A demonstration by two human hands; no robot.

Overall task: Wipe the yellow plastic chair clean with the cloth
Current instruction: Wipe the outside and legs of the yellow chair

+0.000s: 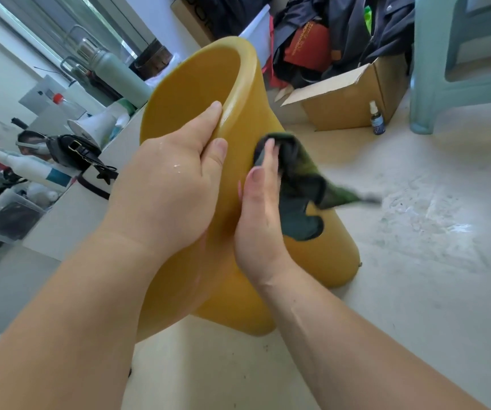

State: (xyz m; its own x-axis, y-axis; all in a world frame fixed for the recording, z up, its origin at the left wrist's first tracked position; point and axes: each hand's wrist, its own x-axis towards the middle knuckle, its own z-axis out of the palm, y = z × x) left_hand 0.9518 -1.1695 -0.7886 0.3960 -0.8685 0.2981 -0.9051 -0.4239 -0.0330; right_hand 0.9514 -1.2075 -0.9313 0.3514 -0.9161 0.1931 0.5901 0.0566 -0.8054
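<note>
The yellow plastic chair point(196, 93) fills the middle of the view, tilted, with its lower end resting on the pale floor. My left hand point(167, 187) grips its curved rim, fingers curled over the edge, and the skin looks wet. My right hand point(260, 214) holds a dark green cloth point(300, 184) against the chair's outer side, just right of the left hand. A loose corner of the cloth trails off to the right, blurred.
A low white ledge point(69, 220) on the left carries bottles, a thermos point(117, 72), a black bag and clear bins. Behind the chair stand an open cardboard box point(347, 99), a small spray bottle point(376, 119) and piled dark clothes. A pale green stool point(433, 63) is at upper right.
</note>
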